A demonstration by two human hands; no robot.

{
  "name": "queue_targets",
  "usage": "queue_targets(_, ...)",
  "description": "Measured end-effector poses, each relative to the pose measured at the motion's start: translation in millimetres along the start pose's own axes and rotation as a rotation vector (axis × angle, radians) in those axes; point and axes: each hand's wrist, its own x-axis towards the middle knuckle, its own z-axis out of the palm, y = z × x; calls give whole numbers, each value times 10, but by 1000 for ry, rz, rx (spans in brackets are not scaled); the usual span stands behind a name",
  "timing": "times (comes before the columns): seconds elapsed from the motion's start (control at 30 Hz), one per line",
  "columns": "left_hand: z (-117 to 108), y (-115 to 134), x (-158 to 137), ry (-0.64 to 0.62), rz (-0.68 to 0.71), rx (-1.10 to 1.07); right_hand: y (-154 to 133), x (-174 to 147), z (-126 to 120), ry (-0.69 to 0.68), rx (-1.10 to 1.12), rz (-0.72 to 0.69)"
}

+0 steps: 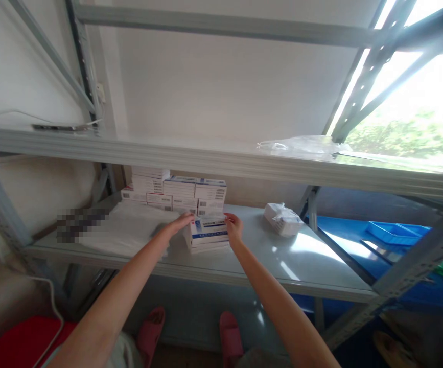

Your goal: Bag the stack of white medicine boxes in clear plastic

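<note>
On the lower shelf stands a small stack of white cartons with blue bands (210, 232). My left hand (183, 221) grips the upper left corner of the top carton, fingers closed. At its upper right corner my right hand (234, 226) pinches with thumb and fingers. Something pale, perhaps thin film, shows along the top edge between the hands; I cannot make it out. Right behind rises a larger pile of similar white boxes (185, 202), several layers high. White plastic sheeting (125, 225) lies flat to the left of my left hand.
A white plastic-wrapped bundle (282, 220) sits to the right on the lower shelf. Overhead, the upper shelf's edge (206, 159) crosses above my hands, with a clear plastic bag (301, 144) on it. Grey metal uprights (416, 255) frame the sides. Blue trays (397, 234) lie beyond at right.
</note>
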Motion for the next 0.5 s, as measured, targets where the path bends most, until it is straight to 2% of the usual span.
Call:
queue_targets(0.1,3,17,53,-24,-3,-39,1,-68,-17,16,-30,-185)
queue_targets(0.17,7,17,68,14,13,-34,-2,-86,-14,31,-31,-267)
queue_targets(0.27,-15,44,30,103,119,39,-36,-104,-18,10,25,-306)
queue_targets(0.4,-82,122,-204,244,255,289,-145,-217,-159,17,106,-357)
queue_targets(0.5,-77,98,-489,318,222,416,-174,-369,-374,18,169,-361)
